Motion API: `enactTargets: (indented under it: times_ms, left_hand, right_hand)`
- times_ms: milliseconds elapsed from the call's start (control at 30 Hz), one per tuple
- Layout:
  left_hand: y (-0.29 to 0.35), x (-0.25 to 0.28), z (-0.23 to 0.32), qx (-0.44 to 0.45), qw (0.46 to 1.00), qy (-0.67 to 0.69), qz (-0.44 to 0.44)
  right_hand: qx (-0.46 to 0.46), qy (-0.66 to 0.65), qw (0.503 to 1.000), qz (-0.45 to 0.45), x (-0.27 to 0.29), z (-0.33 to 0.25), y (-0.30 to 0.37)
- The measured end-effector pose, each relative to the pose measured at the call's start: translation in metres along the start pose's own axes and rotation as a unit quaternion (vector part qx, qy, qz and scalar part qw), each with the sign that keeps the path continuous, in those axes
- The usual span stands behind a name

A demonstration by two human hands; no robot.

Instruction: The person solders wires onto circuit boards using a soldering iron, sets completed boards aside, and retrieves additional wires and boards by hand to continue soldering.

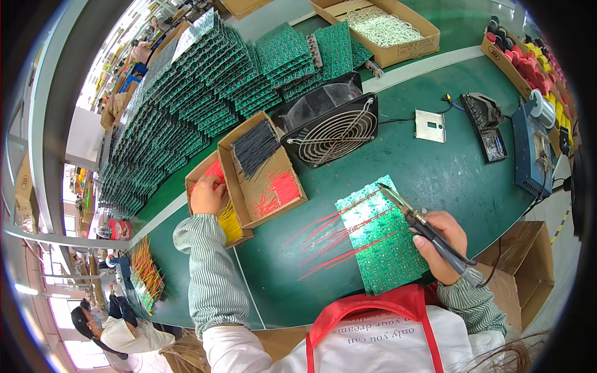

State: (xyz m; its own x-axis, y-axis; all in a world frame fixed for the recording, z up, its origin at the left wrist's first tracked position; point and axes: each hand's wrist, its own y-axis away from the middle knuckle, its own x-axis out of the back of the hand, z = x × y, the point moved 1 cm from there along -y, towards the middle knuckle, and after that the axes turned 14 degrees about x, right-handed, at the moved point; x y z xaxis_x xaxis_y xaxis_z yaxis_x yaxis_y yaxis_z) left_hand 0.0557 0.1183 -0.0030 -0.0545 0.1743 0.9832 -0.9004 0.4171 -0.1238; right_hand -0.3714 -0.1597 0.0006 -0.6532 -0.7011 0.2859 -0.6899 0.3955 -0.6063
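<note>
Head view is taking in a wide green workbench (435, 180) that is carrying, from biggest to smallest, long ranks of stacked green circuit boards (186, 93) running along the far left, a black square fan (329, 127) with a wire grille leaning near the middle, and open cardboard trays (258, 180) of cut wire sitting just left of centre. The nearer tray is holding black wires (255, 146) and red wires (283, 189); the one beside it is holding red and yellow lengths. In front of the person a single green circuit board (382, 239) is lying flat, with several long red leads (329, 239) trailing off its left edge onto the bench. The right hand (441, 245) is wrapping closed around a soldering iron (423, 227), its tip hovering over the board's upper part; whether it is touching a joint is hard to tell at this size. The left hand (208, 193) is reaching into the far tray, fingers curling down among the red wires, though I cannot tell if it is pinching one yet. My worry is that, with the eyes and left arm going away to the tray, the hot tip is sitting unattended above the board and could be scorching a pad or melting a lead's insulation if the wrist sags; the loose leads could also be snagging on a sleeve and dragging the board.
</note>
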Motion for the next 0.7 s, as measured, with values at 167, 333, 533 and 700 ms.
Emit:
enactTargets:
  times_ms: [167,333,533,700]
  left_hand:
    - [0.003,0.009,0.002,0.004,1.0,0.012,0.015]
    - [0.009,0.02,0.01,0.042,0.997,0.057,0.023]
    - [0.006,0.019,0.001,0.025,0.997,0.032,0.062]
    - [0.008,0.028,0.006,0.001,0.994,-0.008,0.112]
  right_hand:
    - [0.06,0.031,0.997,-0.033,-0.012,0.003,0.0]
    - [0.08,0.018,0.996,-0.045,-0.018,0.006,0.003]
    - [0.082,0.019,0.996,-0.034,-0.022,0.006,0.009]
    - [0.09,0.034,0.995,-0.036,-0.024,0.004,0.01]
